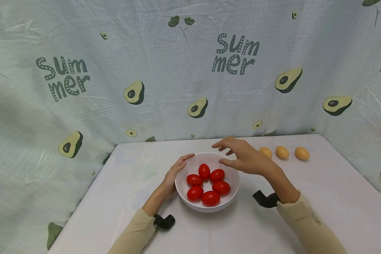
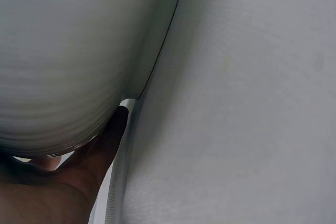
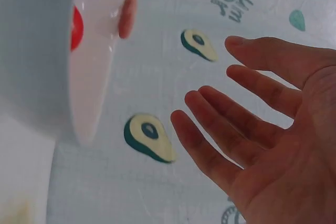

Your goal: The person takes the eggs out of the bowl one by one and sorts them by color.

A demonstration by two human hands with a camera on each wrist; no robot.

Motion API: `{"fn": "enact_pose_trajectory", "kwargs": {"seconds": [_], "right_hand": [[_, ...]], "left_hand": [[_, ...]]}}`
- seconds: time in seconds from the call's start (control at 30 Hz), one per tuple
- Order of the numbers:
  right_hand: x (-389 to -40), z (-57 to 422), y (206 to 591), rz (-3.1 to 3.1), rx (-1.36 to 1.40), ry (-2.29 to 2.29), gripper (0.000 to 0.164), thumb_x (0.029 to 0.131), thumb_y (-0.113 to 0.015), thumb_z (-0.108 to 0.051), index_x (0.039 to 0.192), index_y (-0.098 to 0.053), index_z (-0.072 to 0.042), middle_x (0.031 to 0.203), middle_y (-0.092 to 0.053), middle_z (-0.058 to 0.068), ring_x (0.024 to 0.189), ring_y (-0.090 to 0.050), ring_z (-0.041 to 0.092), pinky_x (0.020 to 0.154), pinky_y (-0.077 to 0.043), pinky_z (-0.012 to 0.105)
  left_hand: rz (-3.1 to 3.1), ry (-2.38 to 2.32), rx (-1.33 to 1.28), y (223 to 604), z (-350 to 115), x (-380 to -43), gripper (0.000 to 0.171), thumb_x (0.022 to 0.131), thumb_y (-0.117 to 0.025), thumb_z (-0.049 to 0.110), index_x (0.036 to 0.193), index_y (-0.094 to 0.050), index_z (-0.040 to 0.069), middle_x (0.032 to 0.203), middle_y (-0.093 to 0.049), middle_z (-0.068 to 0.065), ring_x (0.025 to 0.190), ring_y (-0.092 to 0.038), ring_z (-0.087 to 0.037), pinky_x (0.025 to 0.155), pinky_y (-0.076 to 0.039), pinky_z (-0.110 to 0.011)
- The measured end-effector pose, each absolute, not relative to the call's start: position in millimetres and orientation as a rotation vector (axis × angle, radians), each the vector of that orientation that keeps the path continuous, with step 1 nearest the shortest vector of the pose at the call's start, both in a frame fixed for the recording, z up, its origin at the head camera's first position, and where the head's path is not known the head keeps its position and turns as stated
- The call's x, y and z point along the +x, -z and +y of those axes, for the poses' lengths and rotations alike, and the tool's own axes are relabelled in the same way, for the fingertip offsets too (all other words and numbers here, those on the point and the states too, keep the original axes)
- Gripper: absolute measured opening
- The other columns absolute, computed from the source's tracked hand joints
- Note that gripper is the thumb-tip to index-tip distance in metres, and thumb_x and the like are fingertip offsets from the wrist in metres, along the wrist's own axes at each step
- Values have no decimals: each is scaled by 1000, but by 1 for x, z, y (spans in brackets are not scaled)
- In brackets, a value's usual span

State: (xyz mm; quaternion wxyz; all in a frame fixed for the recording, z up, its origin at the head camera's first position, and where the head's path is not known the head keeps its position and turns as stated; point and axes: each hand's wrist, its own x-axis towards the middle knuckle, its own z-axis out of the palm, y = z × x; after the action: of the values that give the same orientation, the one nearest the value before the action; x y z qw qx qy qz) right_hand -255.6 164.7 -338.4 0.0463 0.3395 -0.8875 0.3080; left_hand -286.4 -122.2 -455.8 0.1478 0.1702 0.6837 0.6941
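A white bowl holds several red cherry tomatoes, which lie in a ring on its bottom. Against the bowl's left outer side rests my left hand, its fingers stretched along the wall and their tips at the rim. The left wrist view shows that hand close under the bowl's curved wall. My right hand hovers over the bowl's far right rim, fingers loosely bent and thumb apart. In the right wrist view its palm and fingers hold nothing.
Three small yellow oval fruits lie in a row at the back right of the white table; the leftmost is partly behind my right hand. A hanging cloth printed with avocados and "summer" closes off the back and sides.
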Motion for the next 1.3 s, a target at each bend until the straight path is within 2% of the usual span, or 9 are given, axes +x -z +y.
{"fn": "enact_pose_trajectory", "kwargs": {"seconds": [0.17,0.27,0.53,0.7,0.83,1.1,1.3], "right_hand": [[-253,144,349,-2740,1174,-999,44,94,-74,-13,136,-63,-11,132,-68,5,116,-67,23,91,-63,39],[-252,132,357,-2744,1273,-1044,43,95,-73,-14,136,-63,-11,131,-68,5,116,-67,26,93,-62,40],[-251,105,372,-2757,1386,-886,37,96,-71,-19,133,-66,-15,130,-70,1,120,-63,22,100,-57,40],[-250,95,379,-2814,1402,-840,36,97,-71,-20,133,-67,-16,129,-71,0,121,-61,18,104,-55,39],[-250,90,383,-2855,1413,-813,33,98,-70,-19,131,-69,-15,124,-72,1,113,-63,17,102,-56,35],[-250,85,393,-2927,1434,-776,30,98,-71,-20,127,-70,-18,121,-72,-5,111,-62,9,103,-54,29],[-249,83,398,-2991,1423,-740,32,95,-74,-21,127,-71,-24,120,-70,-13,112,-58,5,101,-54,28]], "left_hand": [[1978,-1988,490,456,-123,-286,51,110,-29,30,159,-38,20,169,-30,-6,155,-31,-31,128,-27,-51],[1980,-1978,504,455,-123,-286,51,110,-29,30,159,-37,20,170,-29,-8,155,-31,-32,127,-29,-50],[1975,-1963,535,456,-125,-288,50,110,-27,29,159,-37,21,167,-34,-5,152,-35,-28,116,-44,-26],[1944,-1966,555,456,-125,-289,51,111,-26,30,160,-36,20,167,-34,-5,150,-37,-27,114,-44,-22],[1953,-1963,570,455,-125,-289,50,111,-27,30,160,-36,20,167,-33,-5,150,-36,-28,118,-41,-26],[1969,-1972,583,457,-125,-290,50,111,-28,29,159,-37,19,167,-33,-6,152,-33,-32,128,-29,-48],[1996,-1965,566,458,-125,-291,51,110,-30,32,159,-38,19,167,-33,-6,153,-32,-31,128,-29,-51]]}}
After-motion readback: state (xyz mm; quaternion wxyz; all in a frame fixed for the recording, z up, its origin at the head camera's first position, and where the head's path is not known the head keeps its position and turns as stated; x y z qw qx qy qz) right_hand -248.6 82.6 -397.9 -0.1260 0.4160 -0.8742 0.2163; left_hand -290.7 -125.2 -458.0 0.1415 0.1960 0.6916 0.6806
